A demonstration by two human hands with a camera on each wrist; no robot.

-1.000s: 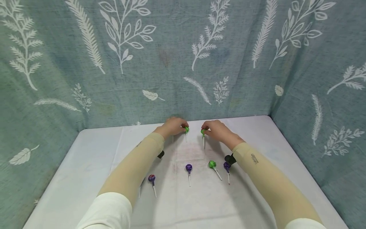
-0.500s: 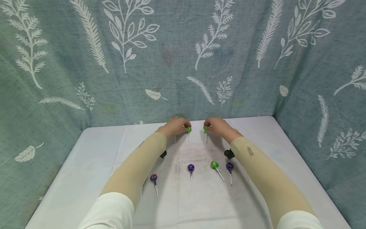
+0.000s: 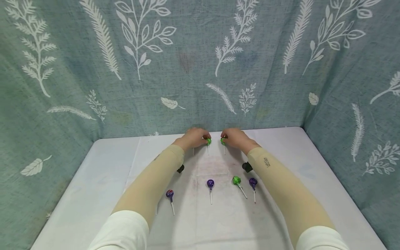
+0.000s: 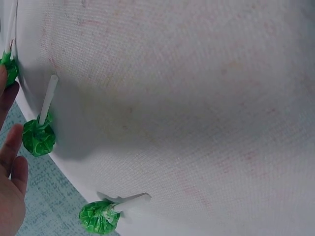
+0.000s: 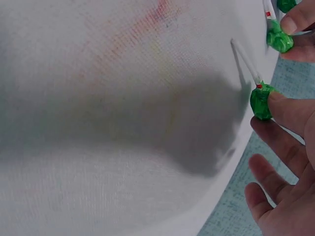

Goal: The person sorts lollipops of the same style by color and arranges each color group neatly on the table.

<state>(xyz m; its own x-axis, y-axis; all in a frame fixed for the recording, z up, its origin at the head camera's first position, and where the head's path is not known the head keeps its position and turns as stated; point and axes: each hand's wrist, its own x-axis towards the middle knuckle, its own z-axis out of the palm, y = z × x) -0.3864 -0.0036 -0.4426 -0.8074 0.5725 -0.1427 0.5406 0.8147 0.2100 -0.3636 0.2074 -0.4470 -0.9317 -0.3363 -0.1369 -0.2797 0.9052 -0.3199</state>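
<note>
The right lollipop (image 5: 261, 104) was pinched at its head between the thumb and forefinger of the right hand (image 3: 236, 138); the other fingers stood apart. The left hand (image 3: 194, 137) pinched the left lollipop (image 4: 11, 73) across a narrow gap. A light grip on each head, with the sticks kept in line, appeared the sound method; hard squeezing could have rolled the heads. Both wore glossy, crumpled green wrappers on white sticks. Two green lollipops (image 4: 38, 137) lay left of the left hand. Purple lollipops (image 3: 210, 184) and a loose green lollipop (image 3: 236, 180) lay nearer the body than both hands.
</note>
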